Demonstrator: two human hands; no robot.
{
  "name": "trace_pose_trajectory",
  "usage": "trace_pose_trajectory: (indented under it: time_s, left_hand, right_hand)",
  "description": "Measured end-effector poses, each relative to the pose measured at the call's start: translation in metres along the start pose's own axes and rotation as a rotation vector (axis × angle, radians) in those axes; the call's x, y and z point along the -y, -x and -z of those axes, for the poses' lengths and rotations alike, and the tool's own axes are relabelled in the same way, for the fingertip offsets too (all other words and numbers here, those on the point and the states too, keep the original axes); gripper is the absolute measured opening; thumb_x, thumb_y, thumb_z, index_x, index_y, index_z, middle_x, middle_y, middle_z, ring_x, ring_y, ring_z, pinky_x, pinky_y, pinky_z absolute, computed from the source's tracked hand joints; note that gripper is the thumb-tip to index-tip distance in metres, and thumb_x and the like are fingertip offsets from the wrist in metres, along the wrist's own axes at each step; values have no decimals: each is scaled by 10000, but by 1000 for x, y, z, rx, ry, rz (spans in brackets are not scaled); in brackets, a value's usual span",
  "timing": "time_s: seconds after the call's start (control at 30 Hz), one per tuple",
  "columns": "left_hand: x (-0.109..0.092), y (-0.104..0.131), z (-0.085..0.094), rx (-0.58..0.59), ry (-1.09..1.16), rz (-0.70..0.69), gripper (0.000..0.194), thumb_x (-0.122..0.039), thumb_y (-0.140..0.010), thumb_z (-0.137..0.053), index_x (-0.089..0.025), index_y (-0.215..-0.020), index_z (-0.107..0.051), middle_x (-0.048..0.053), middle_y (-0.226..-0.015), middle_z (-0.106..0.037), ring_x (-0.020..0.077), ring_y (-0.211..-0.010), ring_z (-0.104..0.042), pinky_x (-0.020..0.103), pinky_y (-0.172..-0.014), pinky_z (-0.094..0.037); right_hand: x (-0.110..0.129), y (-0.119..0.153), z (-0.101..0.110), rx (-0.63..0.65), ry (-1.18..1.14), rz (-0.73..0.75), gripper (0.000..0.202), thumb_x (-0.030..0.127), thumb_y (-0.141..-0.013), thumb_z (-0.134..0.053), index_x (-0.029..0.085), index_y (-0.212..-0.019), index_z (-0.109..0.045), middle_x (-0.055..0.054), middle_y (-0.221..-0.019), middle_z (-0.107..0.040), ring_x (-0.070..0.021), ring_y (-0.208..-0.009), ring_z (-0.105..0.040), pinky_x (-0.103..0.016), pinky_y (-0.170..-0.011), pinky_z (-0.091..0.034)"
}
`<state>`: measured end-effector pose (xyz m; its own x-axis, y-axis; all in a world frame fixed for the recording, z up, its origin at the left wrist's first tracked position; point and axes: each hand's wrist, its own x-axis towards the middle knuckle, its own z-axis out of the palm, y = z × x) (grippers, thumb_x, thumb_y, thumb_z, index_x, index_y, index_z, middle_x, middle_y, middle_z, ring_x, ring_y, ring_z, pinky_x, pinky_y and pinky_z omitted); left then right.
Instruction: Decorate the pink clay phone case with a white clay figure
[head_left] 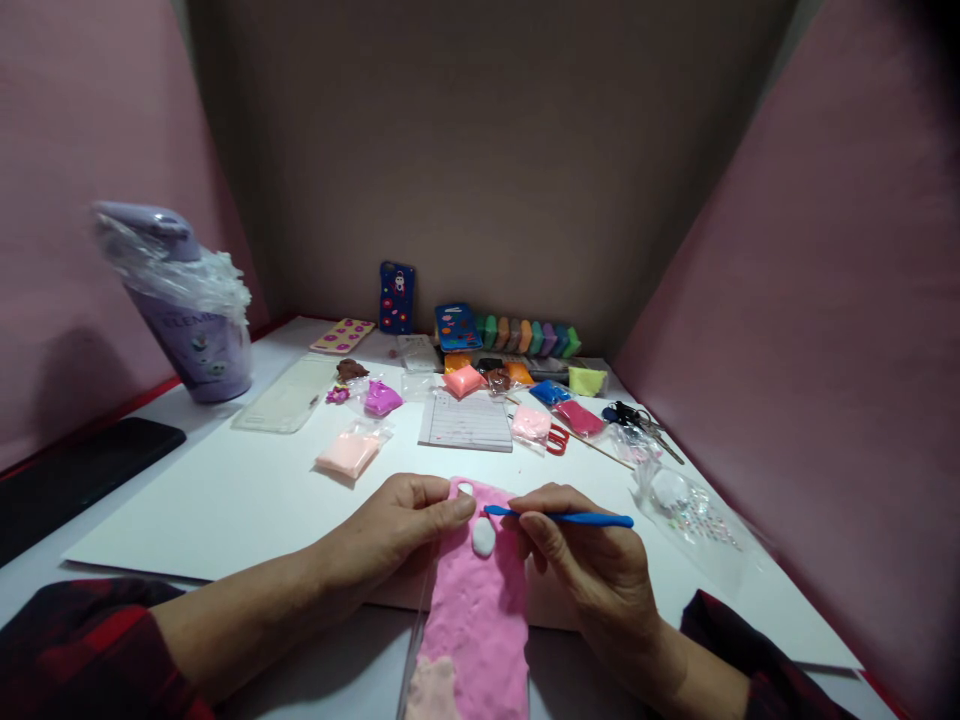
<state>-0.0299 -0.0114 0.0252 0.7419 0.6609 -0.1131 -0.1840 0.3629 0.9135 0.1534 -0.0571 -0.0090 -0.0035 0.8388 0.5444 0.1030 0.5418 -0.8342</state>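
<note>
A phone case (pixel 480 610) spread with bumpy pink clay is tilted up at the front edge of the white board. Its lower left corner bears a patch of peach clay (pixel 433 688). My left hand (pixel 409 515) grips the case by its upper left side, thumb on the clay. Between the fingers of my right hand (pixel 585 550) is a blue modelling tool (pixel 585 518). The tool's tip meets a small red bit just above a white clay oval (pixel 484 537) on the pink surface. My right palm is turned away from view.
Bagged clay, such as a peach packet (pixel 351 450), lies about the white board (pixel 225 510). Behind are a notepad (pixel 465 422), decorated cases (pixel 396 298) and a row of coloured clay (pixel 529 336). A purple tumbler (pixel 191 330) and black phone (pixel 82 470) stand left; a gem bag (pixel 694 515) lies right.
</note>
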Motion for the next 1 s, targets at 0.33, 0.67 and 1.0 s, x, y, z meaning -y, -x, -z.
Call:
trace_pose_trajectory:
  time_s: [0.33,0.67,1.0]
  left_hand:
    - [1,1,1,-22,-21,6,289,-418,-759,-692,-132,-737,-734,32,-662,-653,122,-639,-577,213,-688,-450]
    - [4,-1,6,18,-3,30,347,-466,-743,-692,-126,-786,-738,44,-688,-659,137,-664,-588,233,-703,-456]
    - [2,-1,1,13,20,7,349,-479,-713,-713,-133,-747,-739,28,-642,-642,137,-640,-586,244,-729,-467]
  right_hand:
    - [0,0,0,10,22,13,146,137,-864,-586,202,-946,-688,-39,-762,-645,-122,-601,-600,-209,-430,-446]
    - [-3,1,1,31,16,25,170,128,-871,-572,217,-970,-678,-32,-767,-632,-123,-623,-599,-204,-438,-431]
    - [0,-1,1,15,19,20,139,147,-875,-574,200,-950,-679,-50,-779,-657,-136,-632,-620,-207,-429,-446]
